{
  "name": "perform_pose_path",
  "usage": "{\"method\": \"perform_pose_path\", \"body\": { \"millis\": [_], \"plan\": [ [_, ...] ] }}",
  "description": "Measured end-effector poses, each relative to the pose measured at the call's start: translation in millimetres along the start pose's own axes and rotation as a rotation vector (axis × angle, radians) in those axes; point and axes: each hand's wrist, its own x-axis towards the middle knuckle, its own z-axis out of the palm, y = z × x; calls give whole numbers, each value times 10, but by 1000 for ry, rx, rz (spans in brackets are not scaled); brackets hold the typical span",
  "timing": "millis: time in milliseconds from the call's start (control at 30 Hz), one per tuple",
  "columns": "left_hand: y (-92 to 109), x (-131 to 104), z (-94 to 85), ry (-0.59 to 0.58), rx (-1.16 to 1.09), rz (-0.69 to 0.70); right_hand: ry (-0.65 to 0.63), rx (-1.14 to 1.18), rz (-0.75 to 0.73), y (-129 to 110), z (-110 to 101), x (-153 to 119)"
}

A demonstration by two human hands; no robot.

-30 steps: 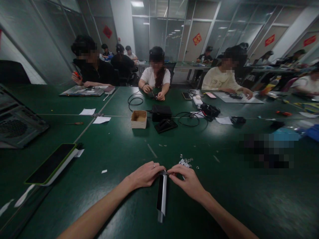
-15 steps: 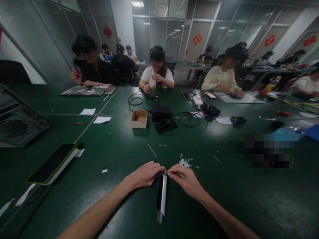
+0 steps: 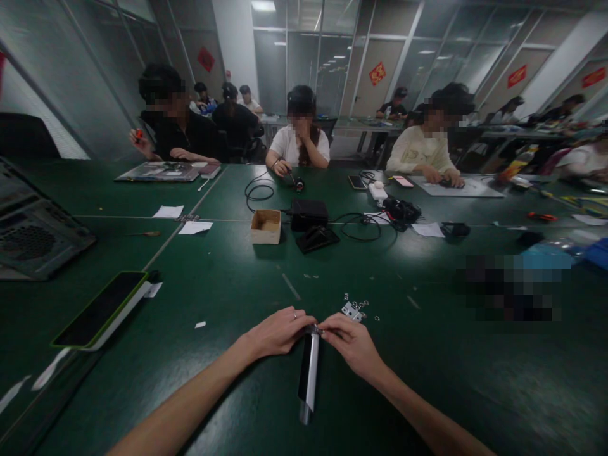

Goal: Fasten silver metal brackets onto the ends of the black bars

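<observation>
A long narrow piece, black on one side and silver on the other, lies lengthwise in front of me. My left hand is closed on its far end, fingertips pressed on a small metal part there. From the other side my right hand pinches at the same end; what sits between its fingertips is too small to make out. Just beyond the right hand lie a silver metal plate with holes and several small metal rings, loose on the green table.
Ahead stand an open cardboard box, a black box and a black stand. A green-edged phone is propped at left, near a computer case. Cables lie beyond. Several people work across the table.
My hands stay at the far end of the long piece; the right fingertips have shifted very slightly. Across the table, the middle person has raised a hand to the face.
</observation>
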Motion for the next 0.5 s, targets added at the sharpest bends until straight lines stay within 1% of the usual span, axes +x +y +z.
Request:
{"method": "perform_pose_path", "body": {
  "millis": [133, 233, 367, 500],
  "plan": [
    [9, 0, -8, -16, 13, 0, 20, -73, -35, 50, 35, -16],
    [18, 6, -28, -19, 13, 4, 15, -178, -77, 22, 34, -25],
    [25, 12, -44, -18, 14, -5, 15, -348, -199, -42, 21, -37],
    [17, 9, -25, 1, 2, -12, 25, -467, -296, -28, -6, -25]
  ]
}}
